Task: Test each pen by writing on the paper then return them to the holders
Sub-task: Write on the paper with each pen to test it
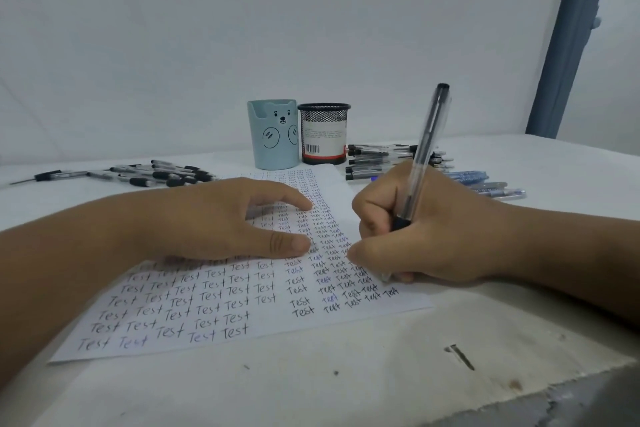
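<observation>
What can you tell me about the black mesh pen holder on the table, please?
The black mesh pen holder is a round wire-mesh cup standing upright at the far end of the table, right beside the blue bear holder. A white label with a barcode and a red band wraps its lower part. No pens show above its rim; nothing grips it.

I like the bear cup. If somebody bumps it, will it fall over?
Probably not easily. The bear cup looks wide for its height and stands flat on the table. No pens show above its rim, so it may be light and slide instead. The mesh holder right beside it might stop it.
</observation>
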### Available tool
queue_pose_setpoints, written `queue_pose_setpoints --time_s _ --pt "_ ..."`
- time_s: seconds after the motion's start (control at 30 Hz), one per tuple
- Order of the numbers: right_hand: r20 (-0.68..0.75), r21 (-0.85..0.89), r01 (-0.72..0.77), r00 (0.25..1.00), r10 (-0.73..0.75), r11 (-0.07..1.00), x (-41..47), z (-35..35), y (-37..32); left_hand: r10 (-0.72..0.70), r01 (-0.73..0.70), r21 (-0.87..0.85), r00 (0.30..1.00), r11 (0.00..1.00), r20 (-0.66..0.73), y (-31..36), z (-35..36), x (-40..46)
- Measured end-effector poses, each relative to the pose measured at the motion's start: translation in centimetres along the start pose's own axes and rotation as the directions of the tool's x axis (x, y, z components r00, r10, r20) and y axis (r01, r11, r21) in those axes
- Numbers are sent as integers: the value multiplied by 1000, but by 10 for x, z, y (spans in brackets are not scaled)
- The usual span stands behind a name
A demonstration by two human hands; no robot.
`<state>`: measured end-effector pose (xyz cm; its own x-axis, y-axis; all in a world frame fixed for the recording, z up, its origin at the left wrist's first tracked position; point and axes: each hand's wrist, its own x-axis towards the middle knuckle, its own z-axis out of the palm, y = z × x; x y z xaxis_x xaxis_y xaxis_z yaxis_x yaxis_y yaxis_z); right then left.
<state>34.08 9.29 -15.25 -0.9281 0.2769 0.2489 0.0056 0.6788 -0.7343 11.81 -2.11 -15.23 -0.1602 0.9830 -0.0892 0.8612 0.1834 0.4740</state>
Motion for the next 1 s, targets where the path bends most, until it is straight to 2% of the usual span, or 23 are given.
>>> queue_pose_setpoints --time_s 0.33,1.0 --pt "-1 -67 77 997 -77 995 1 1 2 -8 8 32 1000 999 -1 3 -1 -3" --pt "25 -39 84 996 -83 996 2 0 5 -17 18 23 1000 1000 -10 5 0 -4"
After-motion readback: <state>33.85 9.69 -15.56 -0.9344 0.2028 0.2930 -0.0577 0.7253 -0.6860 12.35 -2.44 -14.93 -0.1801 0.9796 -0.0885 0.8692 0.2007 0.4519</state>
